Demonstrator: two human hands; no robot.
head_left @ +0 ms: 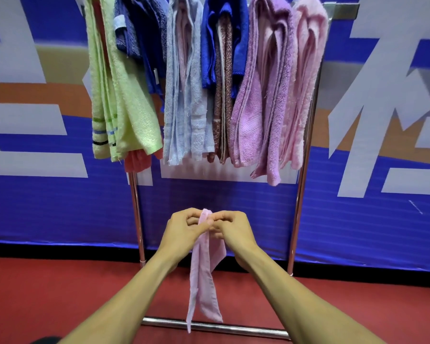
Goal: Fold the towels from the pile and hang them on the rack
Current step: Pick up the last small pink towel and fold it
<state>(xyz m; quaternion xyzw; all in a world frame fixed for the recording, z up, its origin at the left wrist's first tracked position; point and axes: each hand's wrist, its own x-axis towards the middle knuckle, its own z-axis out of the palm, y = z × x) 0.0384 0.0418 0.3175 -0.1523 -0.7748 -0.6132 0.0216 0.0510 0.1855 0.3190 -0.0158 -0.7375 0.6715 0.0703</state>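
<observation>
Both hands, left (184,229) and right (230,228), pinch the pink towel (204,276) at its top; it hangs long axis vertical below our grip, under the rack (305,155).

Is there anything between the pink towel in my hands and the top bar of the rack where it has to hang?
Yes. The pink towel hangs below a bar crowded with hung towels, side by side from green to pale pink. No free stretch of bar shows among them.
</observation>
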